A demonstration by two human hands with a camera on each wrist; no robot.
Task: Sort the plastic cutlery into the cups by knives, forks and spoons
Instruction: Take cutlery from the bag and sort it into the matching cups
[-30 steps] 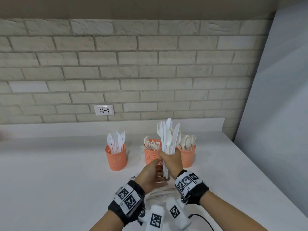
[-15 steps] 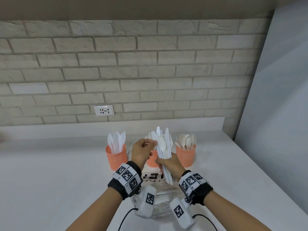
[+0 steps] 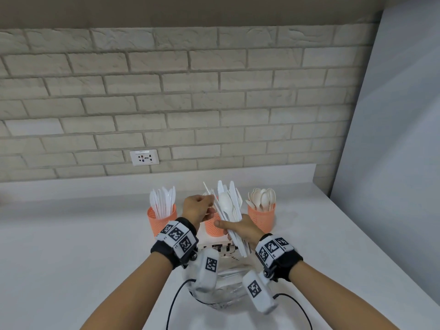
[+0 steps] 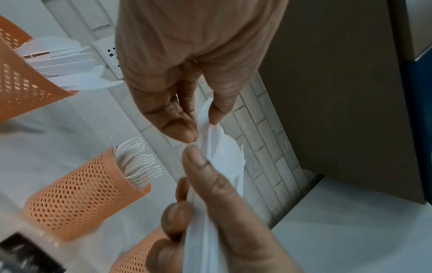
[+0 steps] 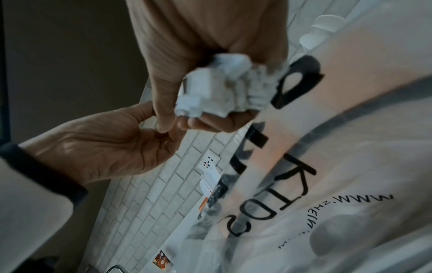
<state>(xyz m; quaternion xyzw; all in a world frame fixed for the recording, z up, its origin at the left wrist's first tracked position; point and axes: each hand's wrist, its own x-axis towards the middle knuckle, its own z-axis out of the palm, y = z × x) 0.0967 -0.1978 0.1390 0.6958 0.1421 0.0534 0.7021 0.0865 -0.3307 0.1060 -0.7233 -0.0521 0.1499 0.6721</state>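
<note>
My right hand clamps a fanned bundle of white plastic cutlery at frame centre | my left hand pinches one thin piece from it | behind, three orange mesh cups: knives left, forks middle, spoons right.

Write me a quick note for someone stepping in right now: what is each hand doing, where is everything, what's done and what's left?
Right hand grips a mixed bundle of cutlery upright.
Left hand pinches one piece at the bundle's left edge.
Three orange cups stand behind: knife cup left, fork cup middle, spoon cup right, each already partly filled.
Left: sort the whole bundle, plus whatever remains in the clear bag near the wrists.
</note>
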